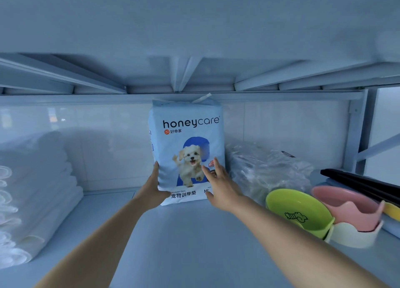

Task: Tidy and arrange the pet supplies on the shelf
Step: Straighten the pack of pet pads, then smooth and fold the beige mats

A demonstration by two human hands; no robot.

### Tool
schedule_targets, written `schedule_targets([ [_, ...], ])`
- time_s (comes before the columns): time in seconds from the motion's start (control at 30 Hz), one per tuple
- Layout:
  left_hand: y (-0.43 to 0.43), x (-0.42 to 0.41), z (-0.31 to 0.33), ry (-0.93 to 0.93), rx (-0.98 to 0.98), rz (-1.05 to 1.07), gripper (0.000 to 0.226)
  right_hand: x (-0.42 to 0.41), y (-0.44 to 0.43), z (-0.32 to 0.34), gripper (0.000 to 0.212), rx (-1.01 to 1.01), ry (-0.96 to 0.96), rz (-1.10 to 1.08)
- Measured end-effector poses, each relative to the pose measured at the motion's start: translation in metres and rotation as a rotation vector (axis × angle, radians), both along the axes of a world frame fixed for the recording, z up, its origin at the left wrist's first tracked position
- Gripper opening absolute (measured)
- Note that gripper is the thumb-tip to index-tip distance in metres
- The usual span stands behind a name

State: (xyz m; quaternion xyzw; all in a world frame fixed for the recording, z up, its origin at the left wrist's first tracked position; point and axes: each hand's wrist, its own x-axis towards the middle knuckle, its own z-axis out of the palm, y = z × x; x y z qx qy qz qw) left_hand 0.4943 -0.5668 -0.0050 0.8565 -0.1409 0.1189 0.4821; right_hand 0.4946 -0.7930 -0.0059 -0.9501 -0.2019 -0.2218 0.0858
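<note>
A light blue pack of pet training pads [186,136] with a puppy picture stands upright at the back middle of the white shelf [173,233], against the rear wall. My left hand [153,188] grips its lower left edge, thumb on the front. My right hand [218,184] lies flat against its lower right front with straight fingers.
A stack of folded white pads [36,190] fills the left side. A clear plastic-wrapped bundle [266,168] sits right of the pack. Green [298,212], pink [350,203] and white [355,235] pet bowls lie at the right, with black bars [363,181] behind. The upper shelf hangs low overhead.
</note>
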Motion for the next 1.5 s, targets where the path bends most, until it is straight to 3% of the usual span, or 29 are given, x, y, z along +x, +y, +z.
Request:
schedule_targets([
  [0.2, 0.004, -0.005, 0.001, 0.100, 0.185, 0.079, 0.103, -0.005, 0.007, 0.007, 0.072, -0.027, 0.027, -0.012],
  [0.6, 0.011, -0.067, -0.025, 0.043, 0.551, 0.068, 0.081, -0.079, 0.029, -0.034, 0.064, 0.021, 0.193, 0.129],
  [0.7, 0.016, -0.093, -0.032, 0.040, 0.593, 0.050, 0.068, -0.100, 0.041, -0.044, 0.058, 0.037, 0.225, 0.169],
  [0.83, 0.037, -0.129, -0.033, 0.052, 0.534, 0.004, 0.027, -0.124, 0.055, -0.052, 0.052, 0.029, 0.237, 0.245],
  [0.93, 0.057, -0.160, -0.033, 0.010, 0.555, -0.003, 0.016, -0.139, 0.062, -0.053, 0.049, 0.030, 0.240, 0.288],
  [1.13, 0.083, -0.215, -0.043, -0.050, 0.675, 0.045, 0.022, -0.170, 0.084, -0.055, 0.036, 0.107, 0.227, 0.417],
  [1.33, 0.090, -0.262, -0.054, 0.090, 0.780, 0.249, 0.043, -0.205, 0.091, -0.059, 0.026, 0.116, 0.270, 0.533],
  [1.5, 0.100, -0.307, -0.059, 0.119, 0.775, 0.304, 0.042, -0.223, 0.098, -0.059, 0.031, 0.131, 0.295, 0.556],
])
